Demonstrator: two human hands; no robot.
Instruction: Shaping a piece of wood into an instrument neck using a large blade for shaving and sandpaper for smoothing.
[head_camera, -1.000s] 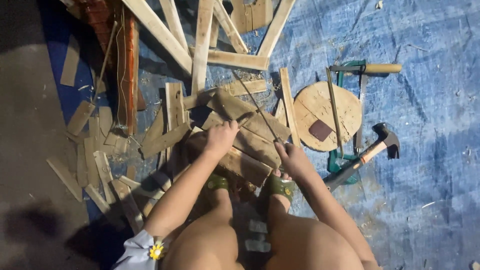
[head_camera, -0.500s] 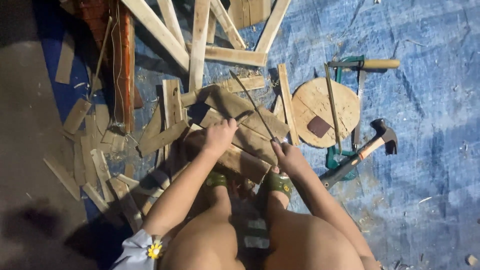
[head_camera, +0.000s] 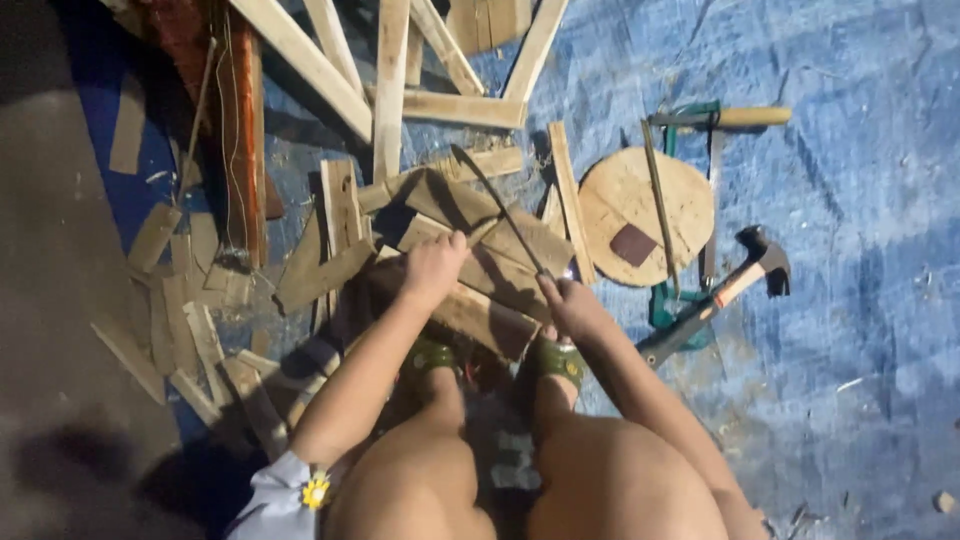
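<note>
The left hand (head_camera: 435, 265) lies on top of a flat wooden board (head_camera: 470, 300), its fingers curled over the far edge and pressing it down; the board rests on a heap of other wood scraps on the blue tarp (head_camera: 850, 300), straight in front of the person's two feet in green sandals (head_camera: 555, 360); the right hand (head_camera: 570, 305) is wrapped around the handle of a thin-bladed saw (head_camera: 500, 205), fingers pressed together in a fist about it, and the dark blade runs up and to the left from the hand across the boards, tilted; the two hands are near each other, with the board's right end between them; loose wooden slats (head_camera: 385, 80) fan out above the pile, and short offcuts (head_camera: 190, 330) lie scattered to the left where the tarp meets the bare grey floor (head_camera: 60, 300); to the right of the pile a round wooden disc (head_camera: 625, 190) lies flat with a small dark square patch on it and a thin rod across it; a hammer (head_camera: 745, 275) with a pale handle lies just to the disc's right, and a tool with a wooden handle (head_camera: 740, 117) lies above the disc.
</note>
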